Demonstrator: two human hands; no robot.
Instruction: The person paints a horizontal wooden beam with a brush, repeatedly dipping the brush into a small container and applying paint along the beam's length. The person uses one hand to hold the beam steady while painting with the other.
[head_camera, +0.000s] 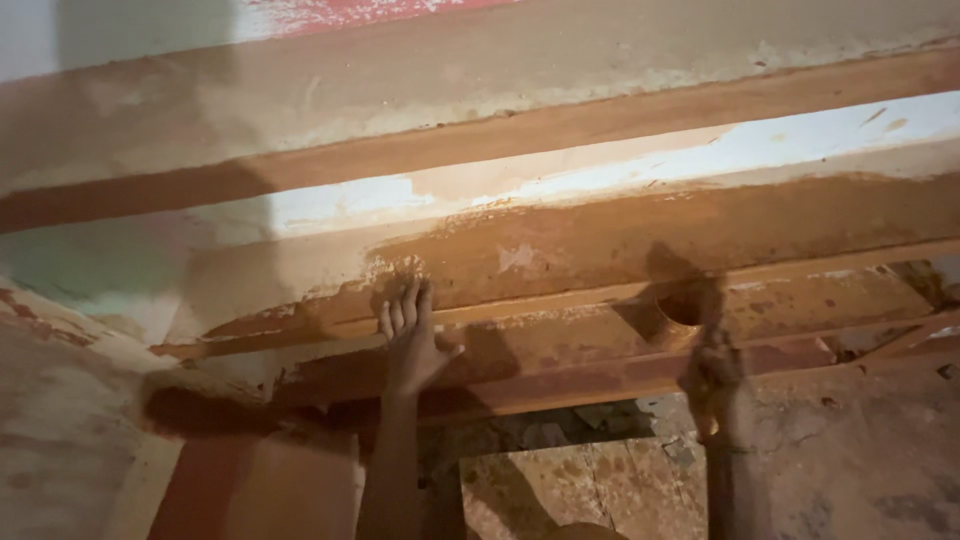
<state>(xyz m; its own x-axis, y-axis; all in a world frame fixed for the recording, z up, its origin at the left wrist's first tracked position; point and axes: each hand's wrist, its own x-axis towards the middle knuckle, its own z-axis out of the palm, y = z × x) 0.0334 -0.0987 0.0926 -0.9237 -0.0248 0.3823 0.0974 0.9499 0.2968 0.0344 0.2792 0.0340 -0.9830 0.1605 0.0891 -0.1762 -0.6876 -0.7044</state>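
Our left hand (413, 340) presses flat, fingers spread, against the rusty steel beam (600, 250) overhead, gripping nothing. To the right, our right hand (712, 375) reaches a round pipe opening (680, 310); whether it is closed we cannot tell. The beam looks heavy, rigid and rough, best held by its lower flange.

Both arms raised, left hand (412, 340) flat open, right hand (712, 375) fisted

Your left hand (412, 340) pressed flat against the rusty beam (600, 250); your right hand (712, 375) reached beside the pipe opening (680, 310).
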